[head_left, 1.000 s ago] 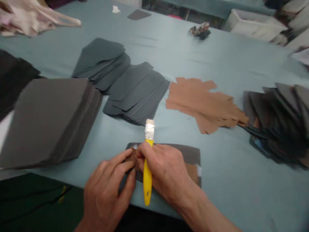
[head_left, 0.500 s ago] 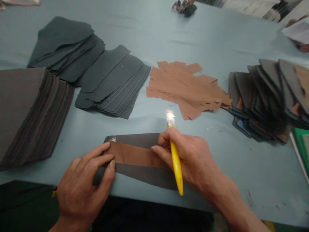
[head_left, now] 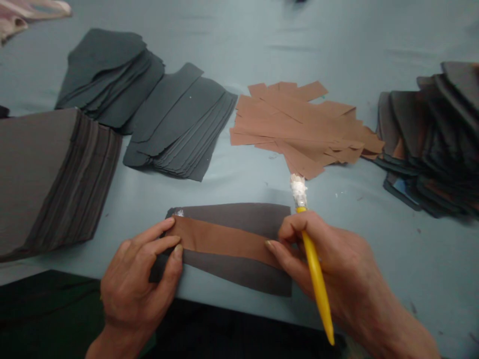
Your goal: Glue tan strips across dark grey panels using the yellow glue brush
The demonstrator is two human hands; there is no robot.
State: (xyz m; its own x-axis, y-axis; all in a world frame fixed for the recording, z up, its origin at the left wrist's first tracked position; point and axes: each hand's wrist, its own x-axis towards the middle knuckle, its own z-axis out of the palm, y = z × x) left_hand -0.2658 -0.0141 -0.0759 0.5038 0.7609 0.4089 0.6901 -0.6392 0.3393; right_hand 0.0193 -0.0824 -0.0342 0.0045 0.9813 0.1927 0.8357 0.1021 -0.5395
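Observation:
A brown strip [head_left: 224, 239] lies lengthwise over a dark grey piece [head_left: 243, 275], which looks like fabric or thin leather. The fingertips and thumb of my left hand [head_left: 144, 279] are drawn together on the strip's left end, pinning it down. A white smear, perhaps glue, shows on the dark piece just above them. My right hand [head_left: 337, 264] is closed around a yellow-handled brush [head_left: 316, 279], its bristles coated white and pointing away from me. The thumb of that hand also presses on the strip's right end.
Beyond my hands lies a loose pile of brown strips [head_left: 295, 122]. Fanned dark pieces [head_left: 179, 124] and more dark pieces [head_left: 108, 75] spread at the left, beside a thick grey stack [head_left: 37, 174]. Overlapping dark pieces [head_left: 434, 134] sit at the right on the blue-grey table [head_left: 232, 47].
My right hand, carrying the brush, has slid right along the brown strip to its right end. My left hand stays on the left end. The view has shifted slightly.

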